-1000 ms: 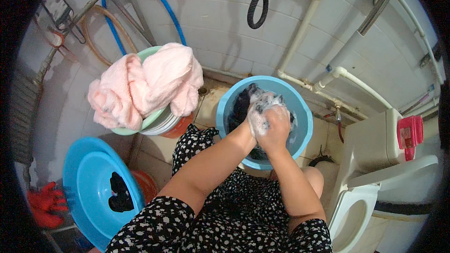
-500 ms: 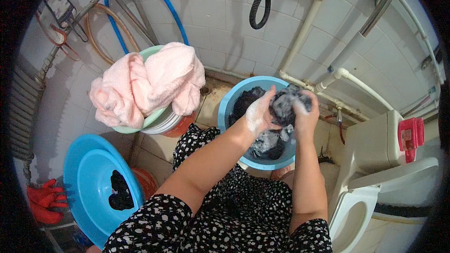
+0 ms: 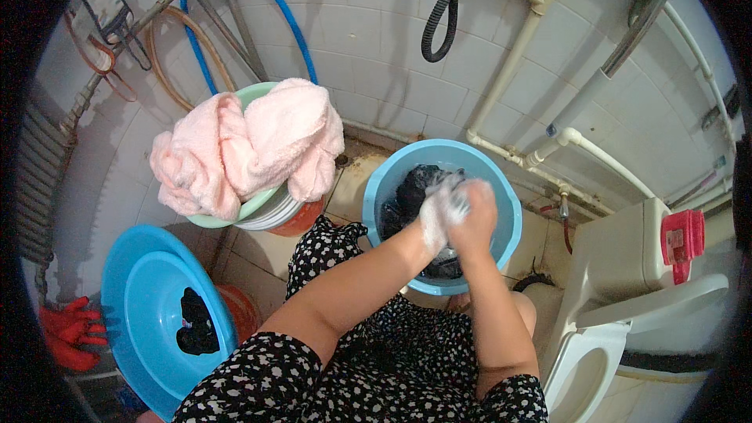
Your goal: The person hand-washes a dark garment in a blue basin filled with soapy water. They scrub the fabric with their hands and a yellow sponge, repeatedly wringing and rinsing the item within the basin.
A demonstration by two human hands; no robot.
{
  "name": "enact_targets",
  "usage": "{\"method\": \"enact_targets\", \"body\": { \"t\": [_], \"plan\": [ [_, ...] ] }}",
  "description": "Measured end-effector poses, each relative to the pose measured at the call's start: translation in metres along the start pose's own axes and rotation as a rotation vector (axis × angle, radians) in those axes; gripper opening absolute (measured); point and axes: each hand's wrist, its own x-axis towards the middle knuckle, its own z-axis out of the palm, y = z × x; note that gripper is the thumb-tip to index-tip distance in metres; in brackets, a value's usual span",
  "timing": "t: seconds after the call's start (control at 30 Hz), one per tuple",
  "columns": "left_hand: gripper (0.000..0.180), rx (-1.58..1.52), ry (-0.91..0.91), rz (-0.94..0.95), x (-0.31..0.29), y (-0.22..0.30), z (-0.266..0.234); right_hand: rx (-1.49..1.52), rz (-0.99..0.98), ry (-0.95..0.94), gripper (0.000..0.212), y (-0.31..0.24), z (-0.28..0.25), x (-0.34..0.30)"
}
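Observation:
My two hands are pressed together above a light-blue basin [image 3: 511,223] on the floor. Suds cover my left hand [image 3: 439,218], whose fingers are folded in against the other. My right hand [image 3: 475,218] closes over it from the right, slightly smeared by motion. Between them is a foamy bunch of dark cloth, mostly hidden by the fingers. More wet dark cloth [image 3: 409,197] lies in sudsy water inside the basin, under and left of my hands.
Left stand a pink towel [image 3: 270,141] heaped on a green basin [image 3: 205,221] and a larger blue basin [image 3: 129,298] holding a black cloth [image 3: 197,323]. Red gloves [image 3: 72,333] hang far left. A toilet [image 3: 619,254] stands right; pipes [image 3: 501,78] and a black hose [image 3: 440,27] line the wall.
My hands were apart around the foamy dark cloth, my left palm spread open. Now they have come together and lower, squeezing the cloth between them.

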Motion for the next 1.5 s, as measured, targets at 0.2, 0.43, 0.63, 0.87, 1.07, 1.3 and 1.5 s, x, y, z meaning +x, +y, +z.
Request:
{"method": "enact_targets", "body": {
  "t": [0.2, 0.43, 0.63, 0.87, 1.07, 1.3, 1.5],
  "plan": [
    [0.023, 0.270, 0.331, 0.146, 0.006, -0.007, 0.024, 0.446, 0.654, 0.114, 0.017, 0.041, 0.001, -0.003],
    [0.018, 0.359, 0.261, 0.204, 0.002, 0.002, 0.039, 1.389, 1.301, 0.123, 0.032, 0.013, -0.020, -0.005],
    [0.027, 0.081, 0.424, -0.186, -0.004, 0.021, 0.073, 0.335, 0.261, 0.055, 0.017, 0.031, -0.025, -0.001],
    [0.032, 0.193, 0.321, 0.060, 0.004, -0.002, 0.020, 0.201, 0.327, 0.050, 0.020, 0.020, -0.009, 0.000],
    [0.033, 0.022, -0.082, 0.002, 0.016, 0.012, -0.021, 0.207, 0.205, -0.064, 0.016, 0.002, -0.005, -0.011],
    [0.025, 1.572, 0.208, 0.155, 0.020, 0.045, 0.047, 0.433, 0.885, -0.305, 0.052, 0.084, -0.034, -0.001],
    [0.038, 1.853, -0.001, 0.396, -0.004, 0.061, 0.095, 0.185, 0.283, -0.539, 0.088, 0.084, -0.008, -0.014]
  ]
}}
